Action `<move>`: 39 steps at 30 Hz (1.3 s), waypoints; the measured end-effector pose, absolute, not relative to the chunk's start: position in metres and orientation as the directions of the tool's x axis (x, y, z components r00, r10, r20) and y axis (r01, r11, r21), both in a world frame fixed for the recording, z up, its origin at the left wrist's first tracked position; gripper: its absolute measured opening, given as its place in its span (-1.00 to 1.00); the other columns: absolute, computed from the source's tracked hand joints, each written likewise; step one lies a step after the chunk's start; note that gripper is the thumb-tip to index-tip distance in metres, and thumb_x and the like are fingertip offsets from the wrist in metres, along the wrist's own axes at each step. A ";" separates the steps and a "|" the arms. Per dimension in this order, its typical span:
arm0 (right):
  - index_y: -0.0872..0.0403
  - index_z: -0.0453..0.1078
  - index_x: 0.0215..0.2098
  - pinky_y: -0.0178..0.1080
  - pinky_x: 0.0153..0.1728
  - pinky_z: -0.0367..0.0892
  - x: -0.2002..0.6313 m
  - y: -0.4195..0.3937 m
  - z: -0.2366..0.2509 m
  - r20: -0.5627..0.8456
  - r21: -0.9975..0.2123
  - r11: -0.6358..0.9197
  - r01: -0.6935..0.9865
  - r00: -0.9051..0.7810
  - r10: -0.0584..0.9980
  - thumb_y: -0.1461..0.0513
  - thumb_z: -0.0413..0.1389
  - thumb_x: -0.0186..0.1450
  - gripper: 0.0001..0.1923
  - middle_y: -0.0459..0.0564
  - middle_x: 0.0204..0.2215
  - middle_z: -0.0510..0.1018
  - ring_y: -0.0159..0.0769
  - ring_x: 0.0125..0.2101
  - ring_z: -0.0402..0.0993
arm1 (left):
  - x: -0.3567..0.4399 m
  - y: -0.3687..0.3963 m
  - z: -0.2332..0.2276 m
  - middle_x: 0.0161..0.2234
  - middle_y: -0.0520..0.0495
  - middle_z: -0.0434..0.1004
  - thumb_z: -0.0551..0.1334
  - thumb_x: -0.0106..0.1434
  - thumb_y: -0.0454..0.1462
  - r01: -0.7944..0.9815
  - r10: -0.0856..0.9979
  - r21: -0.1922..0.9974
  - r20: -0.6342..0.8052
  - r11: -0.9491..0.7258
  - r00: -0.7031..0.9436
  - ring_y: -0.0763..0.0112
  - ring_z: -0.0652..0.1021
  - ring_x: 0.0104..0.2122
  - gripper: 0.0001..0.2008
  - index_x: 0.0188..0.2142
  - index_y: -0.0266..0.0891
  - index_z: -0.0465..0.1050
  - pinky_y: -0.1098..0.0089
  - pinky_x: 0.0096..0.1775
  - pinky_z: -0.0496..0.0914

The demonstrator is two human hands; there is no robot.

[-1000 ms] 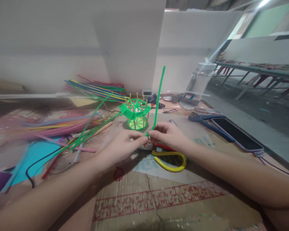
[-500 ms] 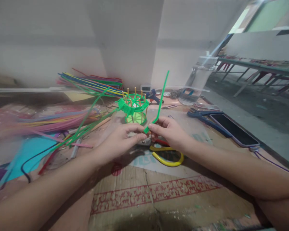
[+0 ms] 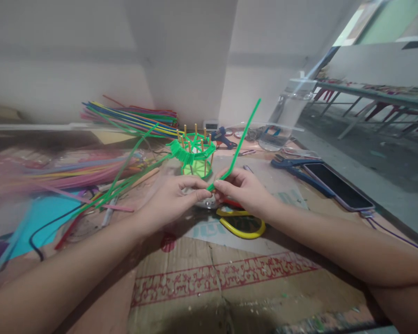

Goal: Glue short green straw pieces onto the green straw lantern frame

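Observation:
A bent green pipe cleaner (image 3: 243,139) runs up and to the right from between my hands. My right hand (image 3: 245,188) pinches it near its bend, thumb on top. The fingertips of my left hand (image 3: 179,195) close on its lower end, close to the right thumb. Just behind the hands stands a round green structure (image 3: 193,153) with upright wooden sticks, green pipe cleaner wrapped around part of its upper ring, and a light green disc as its base. Scissors with yellow handles (image 3: 244,232) lie beneath my right hand, their blades partly hidden.
Bundles of coloured pipe cleaners (image 3: 132,120) lie at the back left, with more in plastic (image 3: 83,171) nearer. A blue glue gun (image 3: 225,138) is behind the structure. A water bottle (image 3: 282,116), blue-handled pliers (image 3: 303,174) and a phone (image 3: 337,185) occupy the right side.
The upper end of the green pipe cleaner has tipped further right. My left fingertips have shifted slightly along its lower end, and both hands stay close together.

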State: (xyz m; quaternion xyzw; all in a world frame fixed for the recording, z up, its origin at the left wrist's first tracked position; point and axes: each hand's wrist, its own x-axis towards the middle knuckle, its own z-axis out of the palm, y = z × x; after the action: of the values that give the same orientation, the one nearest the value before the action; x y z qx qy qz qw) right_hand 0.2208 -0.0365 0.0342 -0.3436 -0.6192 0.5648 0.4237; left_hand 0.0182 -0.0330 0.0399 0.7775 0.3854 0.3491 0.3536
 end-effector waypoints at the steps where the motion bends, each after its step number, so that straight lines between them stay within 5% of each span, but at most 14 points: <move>1: 0.03 0.37 -0.31 -0.29 -0.45 0.44 0.221 -0.037 0.034 0.142 -0.990 0.137 -0.043 -0.402 0.905 -0.01 0.30 0.20 -0.66 -0.17 -0.55 0.52 -0.40 -0.54 0.47 | 0.018 -0.033 0.040 -0.35 0.00 0.66 0.27 0.24 -0.15 0.356 0.848 0.819 0.268 -0.450 0.457 0.32 0.60 -0.31 -0.80 -0.34 -0.19 0.63 0.39 -0.21 0.44; 15: 0.07 0.37 -0.31 -0.32 -0.46 0.34 0.223 -0.036 0.033 0.172 -0.964 0.236 0.121 -0.391 0.904 0.06 0.23 0.25 -0.74 -0.16 -0.53 0.48 -0.41 -0.52 0.40 | 0.016 -0.034 0.052 -0.29 0.04 0.67 0.24 0.26 -0.06 0.527 0.836 0.724 0.125 -0.445 0.535 0.30 0.59 -0.27 -0.72 -0.21 -0.16 0.62 0.38 -0.20 0.42; 22: 0.09 0.38 -0.25 -0.28 -0.37 0.38 0.225 -0.032 0.038 0.208 -0.922 0.327 0.208 -0.446 0.870 0.02 0.17 0.30 -0.71 -0.09 -0.42 0.53 -0.37 -0.44 0.44 | 0.017 -0.038 0.054 -0.40 0.06 0.58 0.16 0.34 -0.12 0.514 0.823 0.702 0.186 -0.493 0.536 0.38 0.53 -0.33 -0.72 -0.37 -0.22 0.54 0.44 -0.28 0.34; 25: 0.09 0.41 -0.21 -0.25 -0.31 0.38 0.238 -0.031 0.056 0.201 -0.792 0.444 0.419 -0.507 0.838 0.07 0.14 0.34 -0.76 -0.04 -0.35 0.57 -0.33 -0.37 0.47 | 0.013 -0.036 0.061 -0.41 0.06 0.56 0.19 0.33 -0.08 0.521 0.848 0.710 0.208 -0.474 0.488 0.37 0.52 -0.33 -0.71 -0.38 -0.21 0.52 0.41 -0.27 0.31; 29: 0.04 0.44 0.06 -0.23 -0.25 0.36 0.265 -0.040 0.072 -0.025 -0.457 0.534 0.712 -0.610 0.792 0.13 0.18 0.34 -0.65 0.04 -0.17 0.59 -0.25 -0.26 0.50 | 0.005 -0.030 0.064 -0.41 0.05 0.53 0.20 0.32 -0.05 0.500 0.871 0.747 0.215 -0.438 0.442 0.37 0.50 -0.33 -0.69 -0.38 -0.21 0.52 0.39 -0.27 0.29; 33: -0.06 0.36 0.23 -0.18 -0.12 0.33 0.277 -0.050 0.059 -0.104 -0.328 0.626 0.707 -0.686 0.720 0.15 0.26 0.28 -0.45 0.08 0.00 0.49 -0.13 -0.10 0.46 | 0.001 -0.027 0.065 -0.43 0.06 0.45 0.20 0.32 -0.06 0.460 0.868 0.757 0.284 -0.464 0.408 0.39 0.46 -0.34 -0.67 -0.46 -0.23 0.43 0.39 -0.27 0.26; 39: 0.00 0.21 0.36 -0.18 -0.13 0.34 0.261 -0.057 0.038 -0.063 -0.264 0.675 0.689 -0.711 0.701 0.34 0.05 0.30 -0.34 0.12 -0.11 0.44 -0.17 -0.17 0.46 | -0.004 -0.026 0.078 -0.43 0.04 0.45 0.20 0.32 -0.10 0.384 0.846 0.776 0.343 -0.500 0.409 0.39 0.47 -0.34 -0.71 -0.43 -0.24 0.44 0.40 -0.26 0.30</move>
State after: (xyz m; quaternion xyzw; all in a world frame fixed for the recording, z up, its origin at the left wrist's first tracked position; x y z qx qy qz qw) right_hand 0.2612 -0.0569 0.0381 -0.3797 -0.9149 0.1351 0.0218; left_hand -0.0043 -0.0264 0.0782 0.7809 0.3937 0.3747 0.3078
